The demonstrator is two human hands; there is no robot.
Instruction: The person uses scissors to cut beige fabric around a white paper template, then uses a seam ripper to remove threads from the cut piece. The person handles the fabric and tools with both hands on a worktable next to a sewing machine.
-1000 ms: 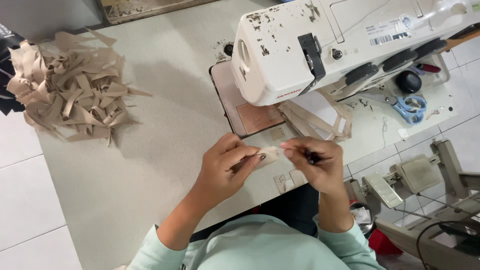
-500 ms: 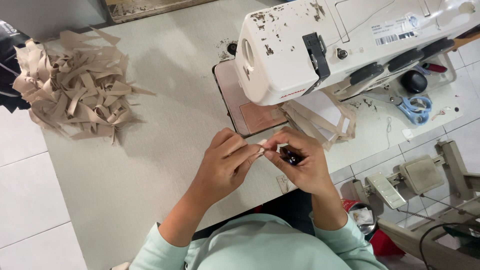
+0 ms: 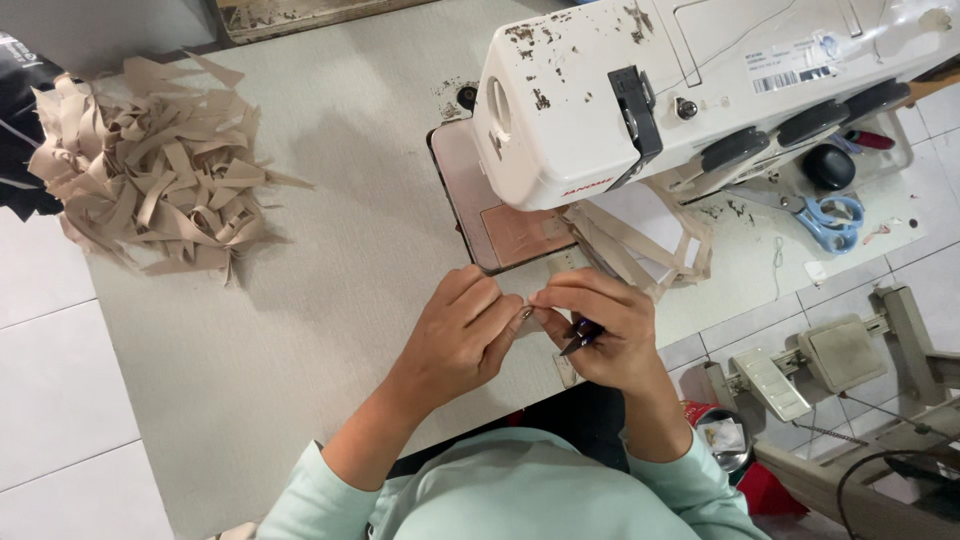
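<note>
Far off to the left of your left hand [image 3: 462,335], well apart from it at the table's back corner, lies a loose heap of beige fabric strips [image 3: 150,165], tangled and overlapping on the pale grey table [image 3: 330,230]. Your left hand itself rests on the table's near edge, fingers bent and drawn together, their tips meeting the tips of your right hand [image 3: 598,330] over a small beige strip [image 3: 528,312] that both hands pinch between them; the piece is almost wholly covered by your fingers, so only a sliver of it shows where the two hands touch. Just beyond your knuckles sits the flat bed plate [image 3: 500,225] of the sewing machine [image 3: 660,90], whose white, chipped head stands above and behind both hands. Your right hand is curled closed, thumb and forefinger on the strip, while the lower fingers also grip a dark, slim tool [image 3: 582,336] whose tip points out under the palm toward your body; what kind of tool it is you cannot tell from here. Just beyond your right hand, more beige strips [image 3: 640,250] trail from beneath the machine head and hang over the table. Farther right of that hand, well apart, a pair of blue-handled scissors [image 3: 825,215] lies beside the machine's base.
</note>
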